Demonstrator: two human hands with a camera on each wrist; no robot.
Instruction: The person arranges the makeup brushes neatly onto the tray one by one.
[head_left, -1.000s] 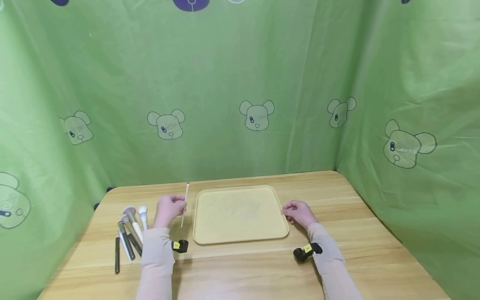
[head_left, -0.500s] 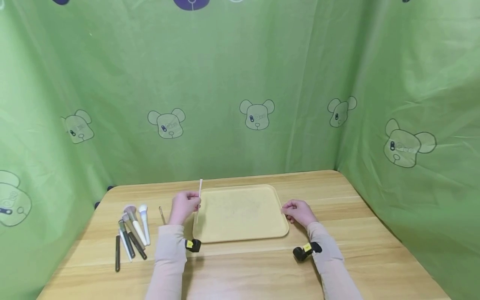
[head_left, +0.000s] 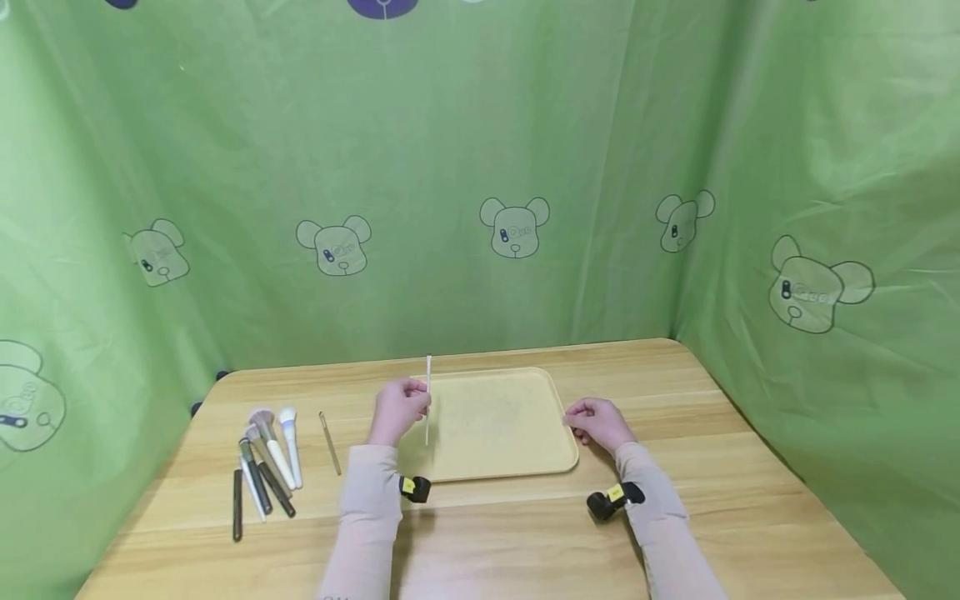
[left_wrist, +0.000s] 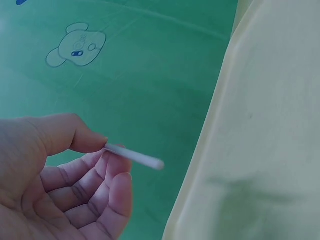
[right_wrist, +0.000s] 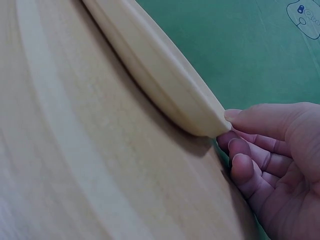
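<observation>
Plainly, we see the left hand [head_left: 400, 410] at the centre of the head view, thumb and forefinger pinched together on the slim white brush [left_wrist: 134, 155]. That brush stands nearly upright over the left part of the tray [head_left: 495, 421], and in the left wrist view its rounded end points to the middle of the frame, apart from the tray. We judge it very light and stiff, with a smooth shaft that could twist or roll in so small a pinch. Mid-shaft seems the place for us to hold it, clear of the tip, which is too small to read at the top.

Right of centre, we find the right hand [head_left: 597, 421] clamped by thumb and fingers on the tray's right rim. The tray lies flat on the table [head_left: 510, 542]; we take it to be rigid, light enough to slide if nudged, and best held by that raised rim.

At the lower left, we have the other brushes [head_left: 279, 462] in a loose group, their soft heads better left untouched, and a lone brown brush [head_left: 330, 443] just beside them.
</observation>
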